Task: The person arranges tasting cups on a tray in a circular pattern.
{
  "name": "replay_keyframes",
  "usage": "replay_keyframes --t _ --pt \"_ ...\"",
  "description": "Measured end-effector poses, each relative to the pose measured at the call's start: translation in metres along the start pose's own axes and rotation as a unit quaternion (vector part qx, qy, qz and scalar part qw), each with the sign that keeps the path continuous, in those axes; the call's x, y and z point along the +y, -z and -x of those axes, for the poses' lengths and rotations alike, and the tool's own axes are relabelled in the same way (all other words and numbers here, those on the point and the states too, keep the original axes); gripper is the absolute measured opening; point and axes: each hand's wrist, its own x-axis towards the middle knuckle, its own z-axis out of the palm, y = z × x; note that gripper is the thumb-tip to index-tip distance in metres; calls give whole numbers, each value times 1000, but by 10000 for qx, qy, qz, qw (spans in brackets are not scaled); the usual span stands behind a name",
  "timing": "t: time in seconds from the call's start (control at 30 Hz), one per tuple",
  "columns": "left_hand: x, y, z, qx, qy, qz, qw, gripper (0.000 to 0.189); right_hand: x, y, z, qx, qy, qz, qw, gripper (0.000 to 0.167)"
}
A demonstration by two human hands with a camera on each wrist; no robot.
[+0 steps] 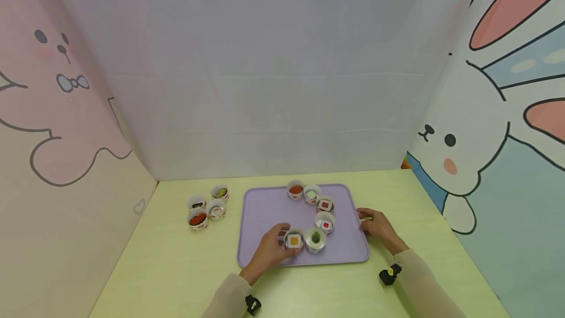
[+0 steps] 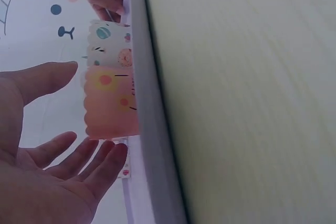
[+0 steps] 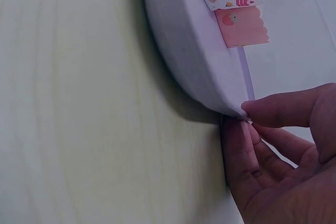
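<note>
On the lilac tray [image 1: 265,210], my left hand [image 1: 268,250] reaches around a paper cup [image 1: 294,239] that holds a white square piece with an orange centre. In the left wrist view the thumb and fingers of that hand [image 2: 58,177] are spread apart beside a pink scalloped cup [image 2: 111,103], fingertips right at its side. My right hand [image 1: 378,227] pinches the tray's right rim, its thumb [image 3: 262,109] on top and fingers below. Beside the left hand's cup stands a cup with a green-topped piece [image 1: 315,240].
Farther back on the tray, several more cups curve up its right half, among them one with a red-orange filling [image 1: 295,190] and one with a red-centred piece [image 1: 325,205]. A cluster of filled cups [image 1: 197,220] stands on the pale yellow table [image 1: 150,259] left of the tray.
</note>
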Motion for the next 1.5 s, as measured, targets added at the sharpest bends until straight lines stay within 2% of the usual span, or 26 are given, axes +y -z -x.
replay_keyframes --t 0.13,0.27,0.33,0.57,0.8,1.13,1.37,1.5 --pt "6 11 2 80 -220 148 9996 68 0 0 0 -21 20 -35 10000 59" --pt "11 25 5 400 -656 112 9970 58 -1 0 1 -25 21 -28 10000 59" --pt "14 33 8 540 -770 98 9955 55 -2 0 2 0 5 -32 10000 59" --pt "22 67 17 1041 -632 185 9924 57 -2 -1 2 28 64 -50 10000 59" --pt "21 102 24 1552 -765 66 9849 58 -2 -2 1 33 19 -13 10000 58" --pt "3 144 30 1928 -454 103 9801 61 -1 -2 1 43 65 -53 10000 59" --pt "-14 168 37 2132 42 -181 9768 63 -1 -2 2 47 81 -57 9999 59" --pt "-26 177 38 2312 250 -294 9721 64 -2 -1 2 46 125 -60 9999 59"
